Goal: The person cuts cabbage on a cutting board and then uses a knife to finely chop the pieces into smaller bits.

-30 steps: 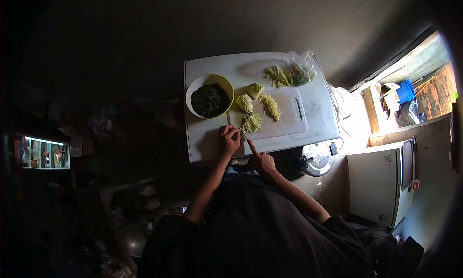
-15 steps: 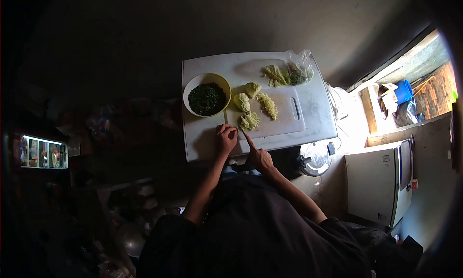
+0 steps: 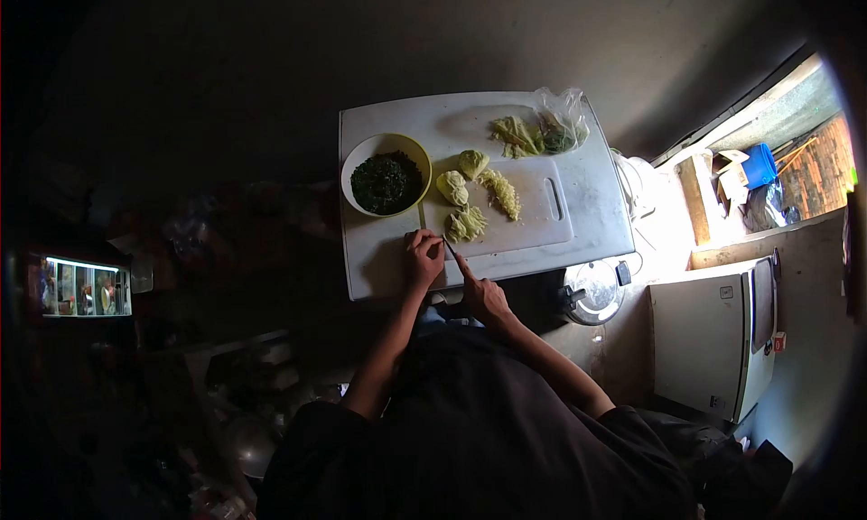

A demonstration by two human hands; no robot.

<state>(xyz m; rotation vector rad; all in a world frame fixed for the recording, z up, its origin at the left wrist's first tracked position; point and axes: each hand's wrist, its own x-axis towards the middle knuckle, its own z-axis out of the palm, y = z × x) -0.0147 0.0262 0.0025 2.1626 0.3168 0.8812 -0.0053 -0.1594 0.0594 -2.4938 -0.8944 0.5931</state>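
Observation:
My right hand (image 3: 486, 299) is closed round a knife (image 3: 451, 247), its index finger stretched along the top, at the near-left edge of the white cutting board (image 3: 533, 236). The blade tip points at the fingers of my left hand (image 3: 425, 255), which are pinched together beside the board; whatever they hold is too small to make out. Just beyond the knife lies a sliced piece of cabbage (image 3: 466, 224). Behind it are a cabbage chunk (image 3: 452, 189), another chunk (image 3: 473, 164) and a pile of shredded cabbage (image 3: 502, 196).
A bowl (image 3: 425, 163) of chopped dark greens (image 3: 386, 184) stands left of the board on the white table (image 3: 596, 222). Cabbage leaves (image 3: 515, 137) and a clear plastic bag (image 3: 562, 123) lie at the back right. A lidded pot (image 3: 593, 292) is below the right edge, near a white fridge (image 3: 695, 339).
The knife blade has tilted left, its tip now closer to my left fingers. My right hand has shifted very slightly left; the cabbage and bowl stay in place.

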